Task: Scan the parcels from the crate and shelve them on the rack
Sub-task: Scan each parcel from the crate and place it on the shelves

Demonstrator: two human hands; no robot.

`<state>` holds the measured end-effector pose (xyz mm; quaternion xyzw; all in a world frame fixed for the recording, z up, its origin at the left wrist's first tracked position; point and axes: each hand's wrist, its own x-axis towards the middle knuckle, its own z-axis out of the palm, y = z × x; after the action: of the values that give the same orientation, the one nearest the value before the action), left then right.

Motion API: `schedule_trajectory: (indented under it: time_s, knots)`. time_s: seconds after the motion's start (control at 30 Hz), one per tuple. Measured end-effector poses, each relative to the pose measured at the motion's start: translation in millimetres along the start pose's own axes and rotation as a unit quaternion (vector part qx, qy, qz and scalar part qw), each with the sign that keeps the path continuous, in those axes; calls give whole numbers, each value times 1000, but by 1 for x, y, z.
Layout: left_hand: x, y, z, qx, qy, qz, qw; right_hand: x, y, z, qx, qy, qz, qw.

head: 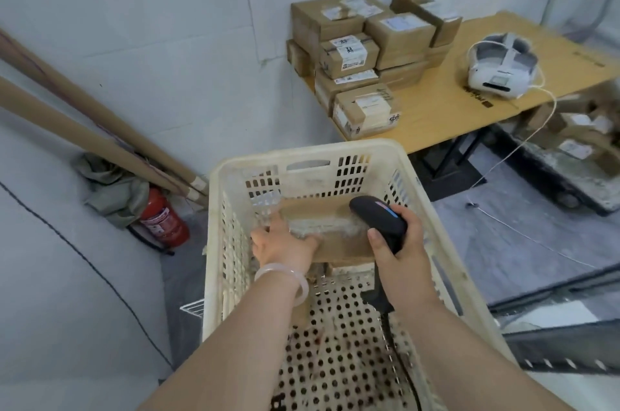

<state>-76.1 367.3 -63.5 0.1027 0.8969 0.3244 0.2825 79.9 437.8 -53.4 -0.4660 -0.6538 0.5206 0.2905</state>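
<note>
Crate [214, 243]: one cardboard parcel [335, 209], my left hand [281, 241] gripping its edge. My right hand [401, 244]: fingers wrapped round black scanner [379, 217].

**Head view: the person's arms and hands.** The left forearm [241, 343] and right forearm [476, 353] are bare along all of their visible length, from the lower edge of the frame to the wrists. The left hand [281, 243] and right hand [406, 243] are likewise bare. One item is worn, a bangle [280, 269] on the left wrist. It is a closed, rigid ring of round section, smooth and glossy, milky white with a faint pink tint and slightly translucent. Its surface is plain. The right thumbnail [374, 234] is short and plain; the other nails are too blurred to tell.
</note>
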Motion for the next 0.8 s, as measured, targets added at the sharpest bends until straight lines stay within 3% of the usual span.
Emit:
schedule_trajectory:
  time_s: [0.13, 0.27, 0.37, 0.53, 0.8]
  knots:
    - [-48, 1, -14, -107, -26, 18, 994, -43, -18, -29, 38, 55, 13, 998]
    - [-92, 1, -23, -226, -37, -18, 973, -79, -25, -62, 69, 111, 35, 991]
    - [-122, 7, -25, -245, -22, -26, 969, -107, -30, -88, 67, 115, 33, 991]
    - [-167, 6, -26, -227, -49, 38, 972, -145, -39, -123, 78, 127, 26, 989]
    - [-254, -3, -27, -288, -9, 114, 951, -213, -36, -174, 132, 144, 21, 980]
